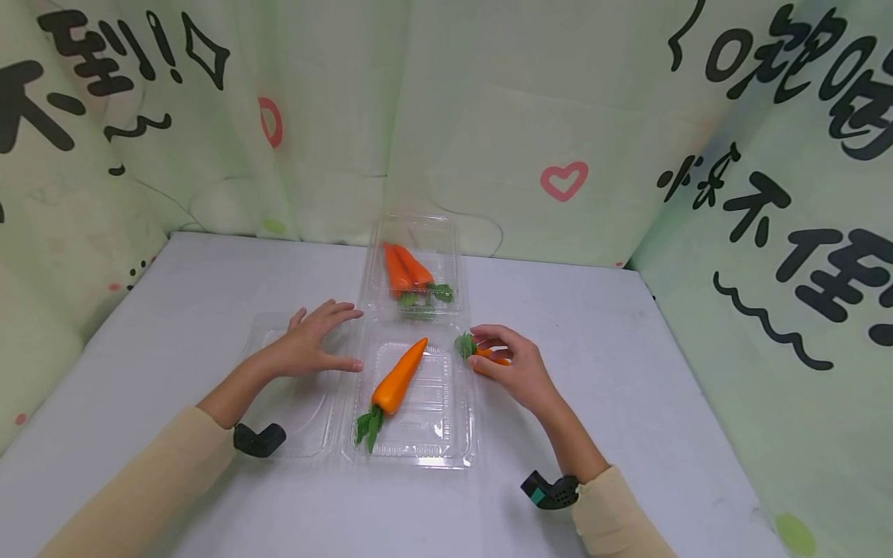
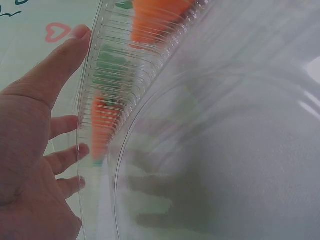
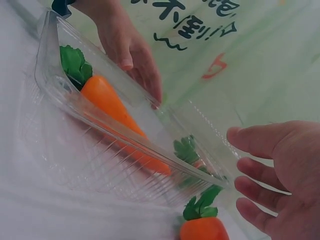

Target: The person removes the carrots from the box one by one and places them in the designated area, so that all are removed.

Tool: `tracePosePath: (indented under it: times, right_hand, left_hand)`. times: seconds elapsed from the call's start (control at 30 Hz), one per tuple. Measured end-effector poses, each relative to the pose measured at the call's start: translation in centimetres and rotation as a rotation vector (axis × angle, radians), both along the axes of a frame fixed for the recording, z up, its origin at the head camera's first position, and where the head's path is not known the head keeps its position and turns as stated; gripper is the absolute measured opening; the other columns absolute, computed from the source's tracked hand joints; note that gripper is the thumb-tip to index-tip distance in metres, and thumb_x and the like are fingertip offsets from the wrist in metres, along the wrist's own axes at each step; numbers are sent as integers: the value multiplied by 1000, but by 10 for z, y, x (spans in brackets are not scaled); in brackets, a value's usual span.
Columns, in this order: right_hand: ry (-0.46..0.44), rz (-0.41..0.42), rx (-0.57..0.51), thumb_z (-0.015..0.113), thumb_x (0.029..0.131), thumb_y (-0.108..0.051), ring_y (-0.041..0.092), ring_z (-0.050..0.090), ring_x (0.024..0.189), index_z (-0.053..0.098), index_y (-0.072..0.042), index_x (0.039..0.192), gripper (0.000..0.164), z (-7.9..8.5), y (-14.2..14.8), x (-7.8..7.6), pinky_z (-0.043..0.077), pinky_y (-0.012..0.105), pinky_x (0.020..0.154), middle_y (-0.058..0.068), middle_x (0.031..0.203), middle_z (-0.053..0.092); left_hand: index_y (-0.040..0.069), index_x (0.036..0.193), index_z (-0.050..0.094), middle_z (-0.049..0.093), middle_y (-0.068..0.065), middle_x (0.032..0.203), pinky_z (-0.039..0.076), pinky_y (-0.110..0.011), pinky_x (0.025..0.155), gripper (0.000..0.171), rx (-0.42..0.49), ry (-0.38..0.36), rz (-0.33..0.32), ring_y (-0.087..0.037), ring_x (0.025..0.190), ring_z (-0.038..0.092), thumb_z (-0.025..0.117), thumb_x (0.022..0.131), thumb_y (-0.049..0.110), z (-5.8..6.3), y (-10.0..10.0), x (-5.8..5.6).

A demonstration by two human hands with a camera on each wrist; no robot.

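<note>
An orange toy carrot with green leaves lies slantwise in an opened clear plastic box. My left hand is at the box's left rim, above its lid, with fingers spread and holding nothing; whether they touch the rim is unclear. Just right of the box, my right hand is over a second carrot, which it partly hides in the head view. In the right wrist view that carrot lies below the right hand, whose fingers are apart and not closed round it.
The clear lid lies flat on the left. Behind the opened box is another clear box with carrots inside. The white table is bordered by printed curtains at the back and sides.
</note>
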State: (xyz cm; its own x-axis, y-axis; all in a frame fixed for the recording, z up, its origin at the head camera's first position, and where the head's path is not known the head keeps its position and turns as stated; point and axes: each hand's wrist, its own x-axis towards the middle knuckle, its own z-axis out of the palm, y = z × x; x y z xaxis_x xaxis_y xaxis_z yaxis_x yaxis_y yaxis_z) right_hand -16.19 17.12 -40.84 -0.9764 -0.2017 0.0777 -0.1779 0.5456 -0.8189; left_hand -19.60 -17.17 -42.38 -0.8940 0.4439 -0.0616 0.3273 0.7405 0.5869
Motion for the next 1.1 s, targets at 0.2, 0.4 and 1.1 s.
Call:
tracePosePath:
  times: [0.2, 0.4, 1.1]
  right_hand:
    - [9, 5, 2, 73, 85, -14, 24, 59, 108, 61, -11, 124, 41, 0, -2, 0, 54, 41, 94, 9, 119, 65]
    - [9, 20, -19, 74, 86, -19, 26, 59, 109, 61, -10, 125, 42, -1, -2, 0, 54, 43, 95, 11, 119, 65]
    - [12, 59, -12, 74, 85, -18, 25, 60, 108, 62, -10, 125, 42, 1, -7, -2, 54, 43, 94, 9, 118, 65]
  left_hand:
    - [12, 146, 40, 33, -17, 153, -1, -75, 110, 88, -1, 3, -3, -39, 142, 26, 76, 76, 50, 0, 0, 0]
    - [12, 146, 41, 33, -17, 153, 0, -75, 110, 87, -1, 4, -4, -38, 141, 28, 77, 76, 50, 1, 0, 0]
    - [13, 146, 40, 33, -17, 153, 0, -75, 109, 87, -9, 4, 0, -38, 141, 28, 75, 77, 51, -1, 1, -1]
